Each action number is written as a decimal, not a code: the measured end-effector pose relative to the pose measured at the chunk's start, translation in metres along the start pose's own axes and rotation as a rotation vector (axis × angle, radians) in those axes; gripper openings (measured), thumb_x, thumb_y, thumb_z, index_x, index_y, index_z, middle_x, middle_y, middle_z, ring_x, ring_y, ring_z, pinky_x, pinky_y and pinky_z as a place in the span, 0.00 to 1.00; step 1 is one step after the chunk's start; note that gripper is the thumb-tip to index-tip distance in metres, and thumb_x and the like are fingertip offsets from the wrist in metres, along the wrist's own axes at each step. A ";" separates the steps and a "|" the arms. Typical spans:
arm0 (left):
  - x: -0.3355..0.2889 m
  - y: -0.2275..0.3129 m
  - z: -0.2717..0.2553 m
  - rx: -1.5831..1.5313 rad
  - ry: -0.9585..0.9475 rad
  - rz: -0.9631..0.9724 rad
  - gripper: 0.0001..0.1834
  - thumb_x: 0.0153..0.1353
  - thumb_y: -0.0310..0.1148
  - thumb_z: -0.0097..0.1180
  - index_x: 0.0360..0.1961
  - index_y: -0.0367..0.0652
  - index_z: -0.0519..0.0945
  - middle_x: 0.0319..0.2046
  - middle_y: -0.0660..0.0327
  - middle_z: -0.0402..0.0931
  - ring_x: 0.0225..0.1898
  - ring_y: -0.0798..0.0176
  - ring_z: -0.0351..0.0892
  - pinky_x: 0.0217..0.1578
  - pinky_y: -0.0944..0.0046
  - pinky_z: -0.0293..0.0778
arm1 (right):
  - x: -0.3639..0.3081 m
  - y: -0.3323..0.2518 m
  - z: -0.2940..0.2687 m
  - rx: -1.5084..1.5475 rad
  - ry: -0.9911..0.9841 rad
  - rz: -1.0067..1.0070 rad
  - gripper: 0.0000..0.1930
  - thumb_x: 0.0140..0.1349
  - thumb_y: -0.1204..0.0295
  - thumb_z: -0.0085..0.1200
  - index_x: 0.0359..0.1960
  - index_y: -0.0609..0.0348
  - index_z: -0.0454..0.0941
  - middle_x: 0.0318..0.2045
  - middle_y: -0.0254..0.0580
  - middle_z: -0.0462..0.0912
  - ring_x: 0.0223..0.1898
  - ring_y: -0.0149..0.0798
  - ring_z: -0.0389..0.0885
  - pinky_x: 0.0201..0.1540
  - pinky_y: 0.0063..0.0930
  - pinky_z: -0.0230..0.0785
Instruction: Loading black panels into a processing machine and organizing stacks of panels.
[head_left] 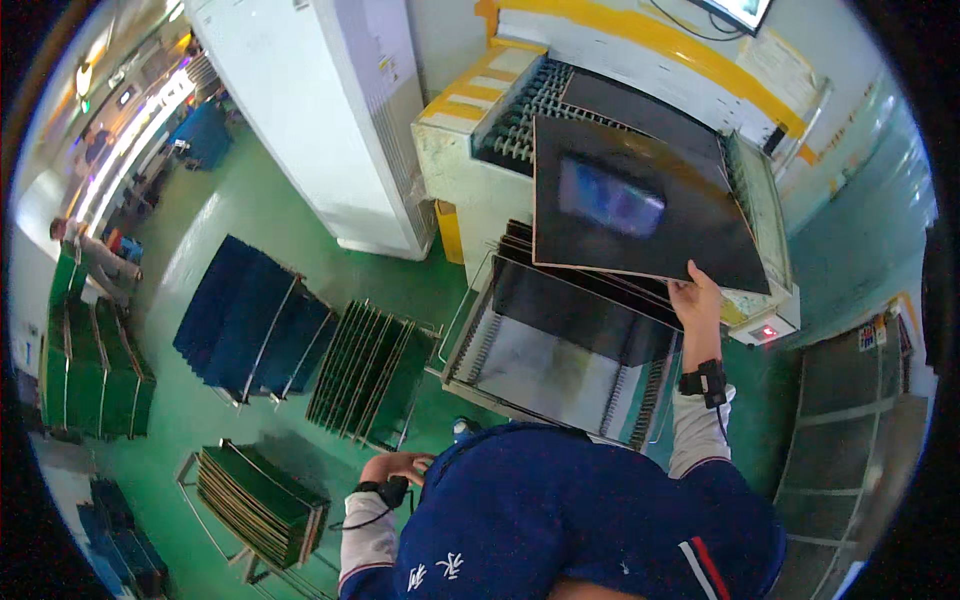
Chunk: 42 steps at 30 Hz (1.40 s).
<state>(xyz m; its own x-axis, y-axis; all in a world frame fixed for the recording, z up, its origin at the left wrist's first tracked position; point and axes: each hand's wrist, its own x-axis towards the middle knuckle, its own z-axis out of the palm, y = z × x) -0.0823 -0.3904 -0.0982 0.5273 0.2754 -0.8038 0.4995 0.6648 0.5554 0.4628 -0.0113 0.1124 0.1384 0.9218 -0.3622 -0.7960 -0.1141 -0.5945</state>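
Gripping the black panel [640,200] by its near edge, our right hand [697,295] sits at 3 o'clock, clamped on it with one digit over the top face. The panel lies toward 2 o'clock, a pale reflection on its glossy surface. It covers part of the rollers [505,125] of the machine [447,160] at 1 o'clock; we cannot tell whether it rests on them. Just beyond it, a second panel [645,110] lies on the rollers.

Below the held panel, toward 4 o'clock, we see a rack [540,350] with toothed sides and dark boards standing at its far end. Our left hand [405,467] is near 7 o'clock, close against our shirt [560,500], its fingers bent; we cannot tell whether they are together or hold anything.

Blue boards [245,320] stand at 9 o'clock and green boards [365,370] at 8 o'clock. A white cabinet [310,110] rises between 10 and 11 o'clock. Far off at 9 o'clock, we see another person [97,258].
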 end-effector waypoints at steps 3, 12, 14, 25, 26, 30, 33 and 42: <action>-0.028 0.048 0.012 0.118 0.060 -0.015 0.49 0.46 0.38 0.71 0.70 0.50 0.59 0.62 0.54 0.68 0.56 0.55 0.73 0.52 0.55 0.72 | -0.011 0.015 0.004 0.056 -0.018 0.003 0.07 0.61 0.75 0.58 0.38 0.61 0.73 0.38 0.43 0.78 0.45 0.42 0.76 0.54 0.35 0.68; -0.040 0.079 0.029 0.033 0.141 -0.089 0.48 0.49 0.28 0.68 0.71 0.49 0.56 0.64 0.57 0.66 0.58 0.58 0.72 0.53 0.59 0.75 | 0.013 0.047 0.009 -0.039 0.009 0.109 0.11 0.63 0.69 0.57 0.42 0.61 0.72 0.38 0.45 0.78 0.40 0.44 0.77 0.50 0.37 0.72; -0.034 0.070 0.027 0.026 0.127 -0.076 0.48 0.48 0.28 0.68 0.71 0.49 0.56 0.64 0.57 0.65 0.58 0.58 0.72 0.53 0.59 0.75 | 0.011 0.059 0.012 -0.109 -0.033 0.177 0.12 0.64 0.67 0.56 0.42 0.62 0.72 0.38 0.46 0.79 0.39 0.43 0.78 0.47 0.36 0.74; 0.001 0.037 0.006 -0.018 0.078 -0.022 0.49 0.48 0.29 0.69 0.71 0.49 0.57 0.64 0.56 0.65 0.58 0.58 0.72 0.53 0.59 0.75 | 0.046 0.070 0.020 0.038 -0.031 0.170 0.10 0.66 0.69 0.54 0.37 0.65 0.71 0.36 0.49 0.78 0.39 0.46 0.79 0.45 0.35 0.78; 0.001 0.036 0.006 -0.027 0.080 -0.023 0.49 0.48 0.29 0.69 0.71 0.49 0.57 0.64 0.56 0.65 0.58 0.58 0.72 0.53 0.59 0.75 | 0.047 0.070 0.022 0.038 -0.037 0.165 0.10 0.66 0.69 0.54 0.37 0.65 0.71 0.36 0.49 0.78 0.39 0.46 0.79 0.44 0.35 0.78; 0.002 0.033 0.006 -0.045 0.077 -0.025 0.49 0.48 0.30 0.69 0.70 0.49 0.57 0.64 0.56 0.65 0.58 0.57 0.72 0.53 0.59 0.74 | 0.054 0.068 0.027 0.007 -0.032 0.161 0.11 0.65 0.68 0.55 0.38 0.64 0.70 0.36 0.49 0.78 0.37 0.45 0.79 0.43 0.36 0.77; 0.004 0.031 0.006 -0.059 0.075 -0.024 0.49 0.48 0.30 0.69 0.70 0.49 0.57 0.64 0.56 0.65 0.58 0.57 0.72 0.53 0.59 0.74 | 0.058 0.066 0.028 -0.054 -0.042 0.178 0.13 0.64 0.65 0.56 0.38 0.63 0.70 0.35 0.49 0.78 0.37 0.44 0.79 0.42 0.36 0.76; 0.005 0.015 0.011 -0.112 0.096 0.001 0.49 0.48 0.31 0.70 0.70 0.49 0.57 0.64 0.55 0.65 0.57 0.57 0.72 0.53 0.58 0.74 | 0.081 0.062 0.030 -0.185 -0.066 0.216 0.12 0.64 0.63 0.57 0.37 0.58 0.72 0.33 0.43 0.81 0.35 0.39 0.80 0.37 0.34 0.73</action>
<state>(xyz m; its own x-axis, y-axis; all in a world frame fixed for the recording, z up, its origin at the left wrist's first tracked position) -0.0645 -0.3864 -0.0919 0.4568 0.3375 -0.8230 0.4163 0.7366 0.5331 0.4067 0.0674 0.0679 -0.0663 0.8903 -0.4506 -0.6809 -0.3704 -0.6317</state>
